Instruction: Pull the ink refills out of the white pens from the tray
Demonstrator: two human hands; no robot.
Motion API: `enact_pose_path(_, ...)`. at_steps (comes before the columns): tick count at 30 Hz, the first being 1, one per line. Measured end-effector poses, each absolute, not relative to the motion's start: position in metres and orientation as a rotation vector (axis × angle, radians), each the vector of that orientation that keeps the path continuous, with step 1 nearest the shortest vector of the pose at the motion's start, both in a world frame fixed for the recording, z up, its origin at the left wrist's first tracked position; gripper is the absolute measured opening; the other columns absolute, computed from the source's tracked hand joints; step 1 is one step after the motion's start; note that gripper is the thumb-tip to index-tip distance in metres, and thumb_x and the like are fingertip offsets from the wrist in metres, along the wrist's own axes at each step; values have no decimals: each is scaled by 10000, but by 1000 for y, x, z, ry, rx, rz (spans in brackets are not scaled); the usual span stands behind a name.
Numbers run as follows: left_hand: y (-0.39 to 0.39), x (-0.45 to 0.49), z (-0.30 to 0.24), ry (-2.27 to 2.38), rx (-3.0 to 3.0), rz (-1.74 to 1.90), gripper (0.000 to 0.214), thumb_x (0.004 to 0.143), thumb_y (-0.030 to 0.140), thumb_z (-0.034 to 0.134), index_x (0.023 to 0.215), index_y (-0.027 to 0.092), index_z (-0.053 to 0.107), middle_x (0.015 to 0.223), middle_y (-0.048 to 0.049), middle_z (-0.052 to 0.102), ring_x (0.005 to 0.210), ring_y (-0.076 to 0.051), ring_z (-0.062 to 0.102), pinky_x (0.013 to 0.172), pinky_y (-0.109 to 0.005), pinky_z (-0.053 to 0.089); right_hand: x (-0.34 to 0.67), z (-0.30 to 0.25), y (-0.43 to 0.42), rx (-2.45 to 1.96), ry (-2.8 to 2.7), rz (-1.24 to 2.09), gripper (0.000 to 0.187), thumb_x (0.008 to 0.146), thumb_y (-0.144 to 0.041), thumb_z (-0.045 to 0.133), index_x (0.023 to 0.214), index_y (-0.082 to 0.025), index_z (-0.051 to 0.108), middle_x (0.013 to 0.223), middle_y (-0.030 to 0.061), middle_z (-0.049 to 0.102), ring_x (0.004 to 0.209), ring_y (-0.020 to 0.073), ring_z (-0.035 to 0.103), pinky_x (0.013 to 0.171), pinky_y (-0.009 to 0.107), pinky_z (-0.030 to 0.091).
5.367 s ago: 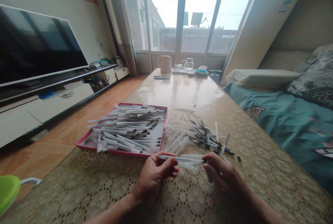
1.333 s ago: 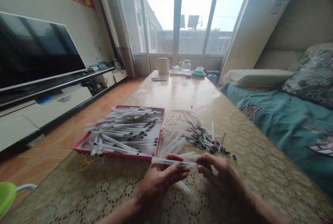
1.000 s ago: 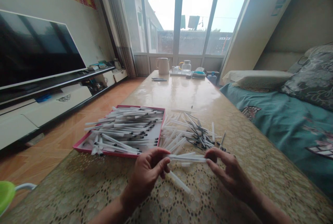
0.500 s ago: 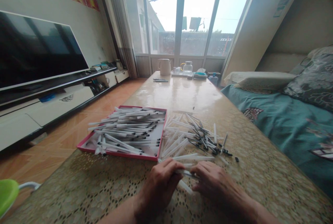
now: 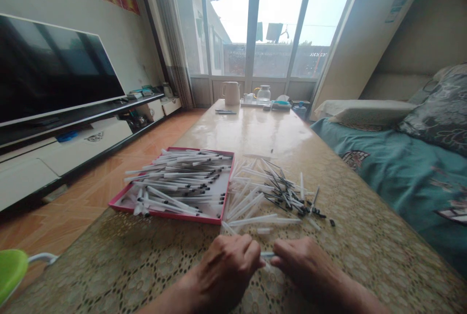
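Note:
Both fists are near the table's front, a short gap apart, with a thin white pen [image 5: 267,255] stretched between them. My left hand [image 5: 231,268] is closed on one end of it, my right hand [image 5: 306,265] on the other; the fingers cover most of its length. Just beyond my hands lie loose white pen barrels [image 5: 246,207] and a short white piece [image 5: 264,231]. Thin black refills [image 5: 284,190] are heaped to their right, beside small black plugs [image 5: 321,215]. On the left, a pink-rimmed tray [image 5: 175,217] holds many white pens [image 5: 182,175] with black ends.
The long table [image 5: 109,265] has a patterned cover. At its far end stand a beige jug [image 5: 231,94], a glass pitcher [image 5: 263,93] and a tissue pack [image 5: 280,105]. A teal-covered couch [image 5: 386,168] runs along the right; a green seat [image 5: 12,272] is at lower left.
Both hands have come slightly nearer to me, with the pen held between them. The white piece beyond them is now uncovered. The tray and piles look the same.

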State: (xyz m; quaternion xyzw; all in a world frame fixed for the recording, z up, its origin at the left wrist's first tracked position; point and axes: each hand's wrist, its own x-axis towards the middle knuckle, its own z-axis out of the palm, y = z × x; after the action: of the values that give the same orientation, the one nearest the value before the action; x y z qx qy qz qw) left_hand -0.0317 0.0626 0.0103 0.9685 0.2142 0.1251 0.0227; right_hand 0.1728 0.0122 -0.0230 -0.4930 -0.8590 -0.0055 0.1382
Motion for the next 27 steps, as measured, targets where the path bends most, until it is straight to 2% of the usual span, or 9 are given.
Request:
enact_pose_path(4, 63, -31, 14, 742, 2725, 316, 239, 903, 249, 368, 713, 178, 494, 627, 14, 563, 500, -120, 455, 465, -252, 243, 172, -11, 11, -1386, -2547, -113, 305, 943, -365, 358, 706, -198, 453, 552, -36, 551, 414, 92, 460, 435, 270, 164)
enact_pose_path(8, 72, -41, 30, 839, 2318, 371, 430, 926, 326, 258, 591, 171, 478, 528, 31, 462, 481, -104, 411, 477, -218, 278, 192, -4, 13, -1404, -2474, -208, 264, 943, -311, 365, 716, -205, 448, 573, -28, 542, 454, 104, 472, 457, 263, 199)
enact_pose_path(11, 83, -47, 38, 958, 2136, 504, 450, 911, 358, 295, 577, 162, 526, 511, 22, 461, 494, -113, 432, 493, -209, 313, 206, -2, 19, -1538, -2198, -221, 281, 950, -301, 328, 713, -202, 442, 562, -21, 518, 449, 106, 462, 464, 243, 256)
enact_pose_path(13, 89, -45, 38, 1011, 2124, 651, 346, 882, 339, 388, 698, 155, 615, 588, -6, 554, 559, -139, 501, 544, -219, 358, 205, -1, 23, -1567, -2107, -104, 261, 951, -287, 314, 751, -197, 456, 623, -1, 550, 515, 116, 510, 502, 229, 319)
enact_pose_path(15, 92, -41, 34, 1056, 2085, 829, 254, 859, 285, 435, 912, 160, 650, 749, -49, 638, 646, -168, 561, 607, -238, 405, 198, -1, 25, -1550, -2104, 8, 250, 949, -269, 309, 772, -197, 470, 658, 10, 572, 552, 121, 537, 531, 225, 362)
enact_pose_path(18, 93, -39, 26, 1106, 2005, 1066, 350, 835, 221, 453, 1169, 187, 551, 1005, -96, 631, 795, -200, 595, 694, -277, 448, 187, -2, 24, -1484, -2147, 105, 217, 946, -252, 312, 935, -195, 521, 772, 42, 639, 628, 134, 596, 565, 222, 411)
enact_pose_path(21, 87, -40, 20, 1096, 1924, 1097, 359, 820, 227, 492, 1176, 196, 530, 989, -86, 609, 763, -189, 601, 689, -294, 470, 183, -2, 22, -1494, -2144, 147, 227, 939, -252, 342, 1104, -212, 491, 891, 60, 666, 715, 151, 632, 597, 229, 435)
enact_pose_path(24, 74, -35, 15, 968, 1608, 881, 280, 800, 272, 547, 1058, 164, 553, 806, -45, 594, 605, -157, 600, 547, -265, 477, 177, -3, 20, -1547, -2119, 216, 178, 935, -247, 344, 919, -195, 513, 765, 29, 639, 637, 139, 602, 578, 232, 414)
enact_pose_path(27, 62, -25, 7, 793, 1228, 686, 336, 736, 283, 640, 1024, 154, 527, 742, -14, 587, 579, -150, 615, 497, -236, 468, 170, -8, 20, -1499, -2211, 226, 217, 930, -233, 341, 777, -192, 488, 661, 3, 590, 551, 123, 549, 514, 224, 363)
